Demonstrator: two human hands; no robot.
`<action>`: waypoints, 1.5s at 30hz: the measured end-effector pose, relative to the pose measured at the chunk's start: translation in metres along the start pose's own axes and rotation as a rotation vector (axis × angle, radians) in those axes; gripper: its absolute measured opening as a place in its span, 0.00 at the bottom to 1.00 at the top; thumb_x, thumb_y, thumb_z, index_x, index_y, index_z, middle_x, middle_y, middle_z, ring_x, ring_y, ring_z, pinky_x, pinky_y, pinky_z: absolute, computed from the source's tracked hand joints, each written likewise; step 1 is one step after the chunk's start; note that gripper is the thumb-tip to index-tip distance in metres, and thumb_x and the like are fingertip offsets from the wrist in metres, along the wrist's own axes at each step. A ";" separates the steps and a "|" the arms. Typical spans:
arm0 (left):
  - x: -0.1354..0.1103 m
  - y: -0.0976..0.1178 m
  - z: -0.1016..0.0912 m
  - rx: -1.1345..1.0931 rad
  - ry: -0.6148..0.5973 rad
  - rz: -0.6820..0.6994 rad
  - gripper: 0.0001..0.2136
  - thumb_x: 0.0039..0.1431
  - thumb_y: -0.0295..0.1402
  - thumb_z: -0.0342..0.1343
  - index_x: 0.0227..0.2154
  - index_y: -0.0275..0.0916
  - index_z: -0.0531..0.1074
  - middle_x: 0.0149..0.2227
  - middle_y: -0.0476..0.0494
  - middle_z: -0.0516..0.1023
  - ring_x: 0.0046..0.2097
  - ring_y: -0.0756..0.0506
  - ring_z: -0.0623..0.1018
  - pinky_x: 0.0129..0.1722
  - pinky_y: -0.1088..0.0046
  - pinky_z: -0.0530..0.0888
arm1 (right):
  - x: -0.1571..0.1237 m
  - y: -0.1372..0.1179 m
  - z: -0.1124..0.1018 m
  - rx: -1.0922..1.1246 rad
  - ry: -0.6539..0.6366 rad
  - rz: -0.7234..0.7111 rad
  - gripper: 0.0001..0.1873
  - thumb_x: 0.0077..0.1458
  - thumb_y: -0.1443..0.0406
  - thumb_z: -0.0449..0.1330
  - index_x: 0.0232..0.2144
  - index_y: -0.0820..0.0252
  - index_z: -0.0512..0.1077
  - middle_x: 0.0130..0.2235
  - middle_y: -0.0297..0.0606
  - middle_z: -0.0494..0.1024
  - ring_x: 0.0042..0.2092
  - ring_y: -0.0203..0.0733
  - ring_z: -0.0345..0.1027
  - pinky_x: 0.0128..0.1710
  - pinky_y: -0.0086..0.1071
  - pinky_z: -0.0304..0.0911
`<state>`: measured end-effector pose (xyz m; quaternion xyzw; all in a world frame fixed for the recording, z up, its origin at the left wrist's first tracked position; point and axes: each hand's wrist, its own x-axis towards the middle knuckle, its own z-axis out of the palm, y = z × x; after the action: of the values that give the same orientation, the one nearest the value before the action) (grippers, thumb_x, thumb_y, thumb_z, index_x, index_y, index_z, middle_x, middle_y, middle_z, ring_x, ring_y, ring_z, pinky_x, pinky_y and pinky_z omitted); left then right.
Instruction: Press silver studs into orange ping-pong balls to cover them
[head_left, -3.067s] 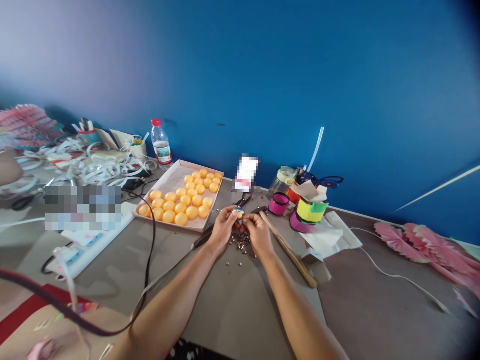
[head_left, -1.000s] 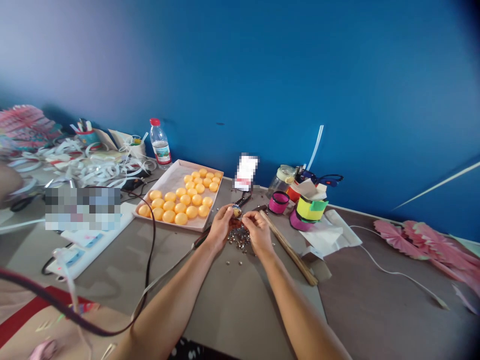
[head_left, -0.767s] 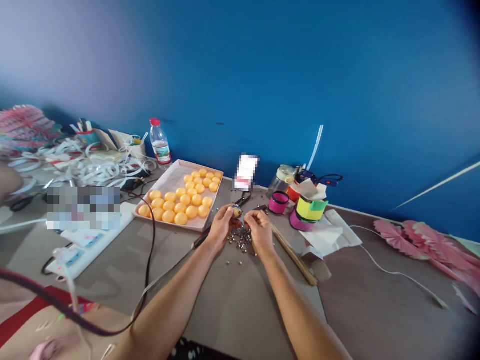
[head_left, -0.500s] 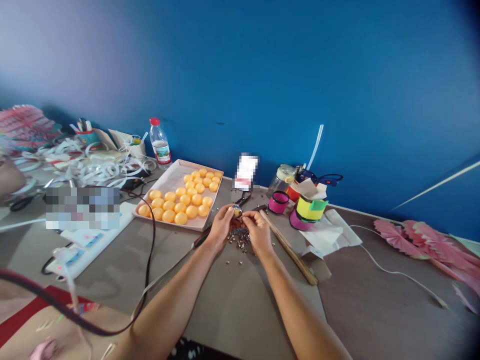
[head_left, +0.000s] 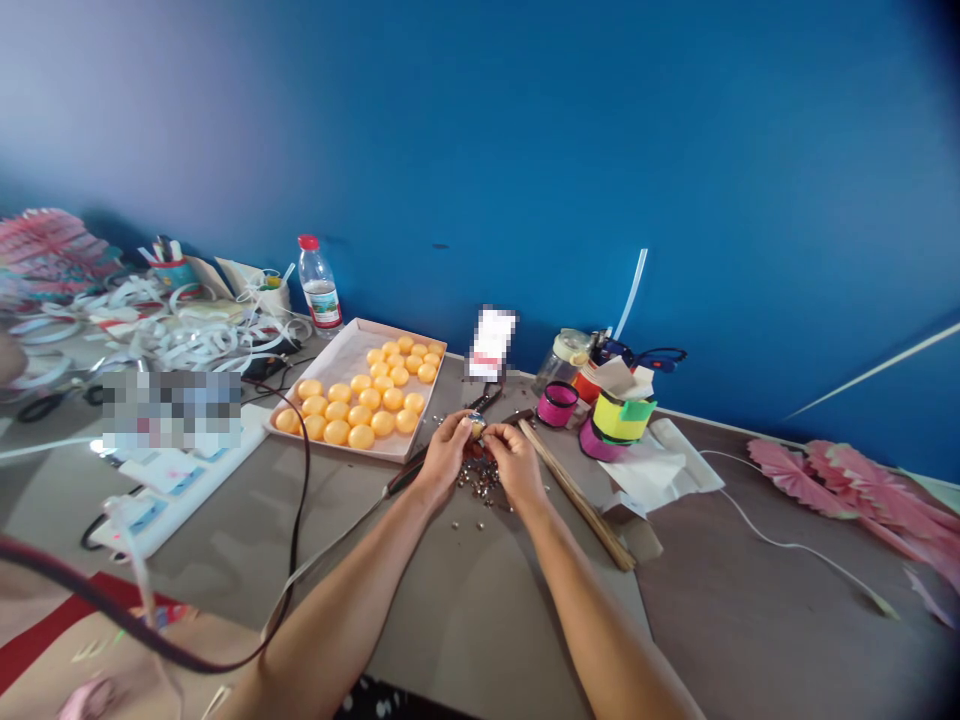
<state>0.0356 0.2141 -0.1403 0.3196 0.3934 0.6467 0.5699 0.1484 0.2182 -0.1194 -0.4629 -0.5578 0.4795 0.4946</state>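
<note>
My left hand (head_left: 445, 448) is closed around a small round piece (head_left: 477, 424), shiny on top and yellowish lower down. Close against it on the right, the fingertips of my right hand (head_left: 514, 458) are pinched together at the piece. Whatever lies between those right fingertips is too small to make out. Beneath both hands, small shiny metal bits (head_left: 480, 484) are scattered over the grey tabletop (head_left: 465, 620). Just right of my right hand lies a hammer with a wooden handle (head_left: 581, 500).
Left stands a shallow tray (head_left: 341, 350) of orange balls, with a water bottle (head_left: 321, 290) behind. A power strip (head_left: 180, 490) and looping cables (head_left: 304, 500) lie nearer left. Right are a pink ring (head_left: 557, 403), a glass jar (head_left: 562, 358) and a yellow-pink holder (head_left: 619, 418). A bright phone screen (head_left: 492, 342) faces me.
Both hands stay at nearly the same spot with the round piece. It has turned or shifted slightly in my left fingers. At the far left edge, another person's blurred hand has moved slightly.
</note>
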 end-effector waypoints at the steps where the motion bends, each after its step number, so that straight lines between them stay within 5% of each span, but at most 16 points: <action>1: 0.000 0.000 0.000 0.001 -0.001 -0.001 0.20 0.49 0.45 0.61 0.40 0.35 0.72 0.31 0.46 0.74 0.28 0.50 0.73 0.30 0.74 0.72 | 0.000 0.000 0.000 -0.004 -0.006 -0.004 0.08 0.43 0.59 0.58 0.24 0.58 0.70 0.23 0.31 0.69 0.27 0.37 0.59 0.29 0.31 0.58; 23: -0.007 0.005 0.006 0.276 0.005 0.136 0.13 0.53 0.40 0.57 0.39 0.37 0.72 0.32 0.46 0.75 0.29 0.49 0.73 0.29 0.75 0.72 | 0.006 0.017 -0.004 -0.118 0.057 -0.020 0.10 0.44 0.57 0.59 0.24 0.57 0.65 0.23 0.31 0.68 0.26 0.37 0.60 0.26 0.31 0.58; 33: -0.003 0.007 0.003 -0.095 -0.033 -0.074 0.19 0.52 0.45 0.59 0.41 0.36 0.70 0.28 0.48 0.75 0.23 0.51 0.73 0.26 0.73 0.71 | 0.007 0.010 -0.007 0.286 -0.083 0.069 0.14 0.43 0.54 0.60 0.28 0.56 0.65 0.23 0.28 0.66 0.23 0.34 0.57 0.28 0.32 0.59; 36: -0.002 0.010 0.002 -0.206 -0.036 -0.108 0.17 0.52 0.43 0.60 0.39 0.36 0.69 0.28 0.48 0.75 0.24 0.50 0.73 0.26 0.73 0.71 | 0.009 0.014 -0.015 0.027 -0.016 -0.044 0.12 0.47 0.56 0.58 0.30 0.57 0.68 0.26 0.31 0.69 0.26 0.37 0.61 0.29 0.32 0.58; 40: -0.002 0.016 0.002 -0.277 -0.029 -0.118 0.14 0.53 0.41 0.59 0.36 0.35 0.68 0.29 0.46 0.76 0.24 0.50 0.74 0.26 0.74 0.71 | 0.007 0.015 -0.020 -0.677 -0.032 -0.260 0.12 0.54 0.63 0.55 0.39 0.60 0.73 0.37 0.43 0.75 0.41 0.45 0.66 0.43 0.36 0.58; 45: -0.003 0.018 0.002 -0.293 -0.053 -0.136 0.14 0.55 0.42 0.58 0.36 0.35 0.67 0.30 0.43 0.77 0.25 0.50 0.75 0.27 0.73 0.72 | -0.004 0.008 -0.013 -1.223 -0.205 -0.235 0.13 0.57 0.62 0.55 0.41 0.58 0.75 0.43 0.46 0.74 0.48 0.50 0.64 0.46 0.39 0.52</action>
<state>0.0285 0.2105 -0.1236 0.2227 0.3002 0.6484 0.6632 0.1618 0.2166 -0.1275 -0.5495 -0.8226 0.0584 0.1340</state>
